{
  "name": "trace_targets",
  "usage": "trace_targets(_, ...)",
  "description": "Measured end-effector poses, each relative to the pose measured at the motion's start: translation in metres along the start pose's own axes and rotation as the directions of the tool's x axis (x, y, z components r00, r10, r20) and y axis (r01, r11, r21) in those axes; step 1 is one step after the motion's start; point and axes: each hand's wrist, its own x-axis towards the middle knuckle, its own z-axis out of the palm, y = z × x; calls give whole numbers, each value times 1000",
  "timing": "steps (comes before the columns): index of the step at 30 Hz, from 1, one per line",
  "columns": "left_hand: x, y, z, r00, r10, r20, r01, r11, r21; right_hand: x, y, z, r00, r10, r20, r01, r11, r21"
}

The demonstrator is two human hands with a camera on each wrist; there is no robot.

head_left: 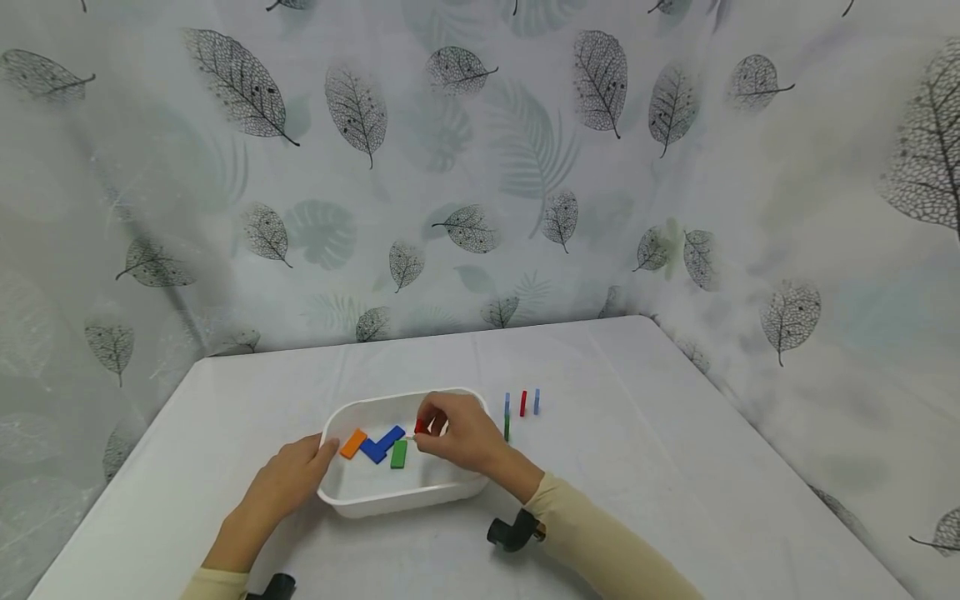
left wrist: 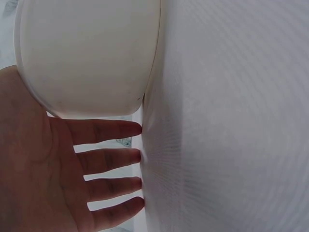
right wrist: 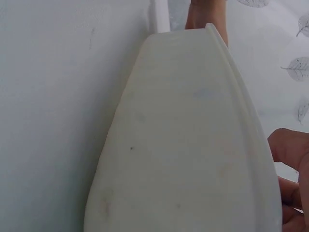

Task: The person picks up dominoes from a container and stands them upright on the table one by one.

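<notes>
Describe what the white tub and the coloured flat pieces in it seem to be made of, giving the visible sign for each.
White tub: probably moulded plastic, smooth and faintly glossy, with rounded corners and a rolled rim. Orange piece, blue piece and green piece: flat, evenly coloured and matte; painted wood or plastic, the pictures cannot settle which.

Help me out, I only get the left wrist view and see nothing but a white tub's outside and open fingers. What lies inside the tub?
Observer: In the white plastic tub lie an orange flat block, a blue L-shaped block and a green flat block.
Operator: What is the other hand doing?
Observer: The right hand pinches a small red block over the tub.
Operator: Anything outside the tub?
Observer: Four thin coloured blocks stand on the white table, right of the tub.
</notes>
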Motion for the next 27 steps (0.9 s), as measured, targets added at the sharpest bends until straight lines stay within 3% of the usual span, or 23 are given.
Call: trace_targets(27, 0, 1, -1, 1000, -13, 7, 13, 1000, -6, -14, 6, -40, 988, 29, -153, -26, 999, 20)
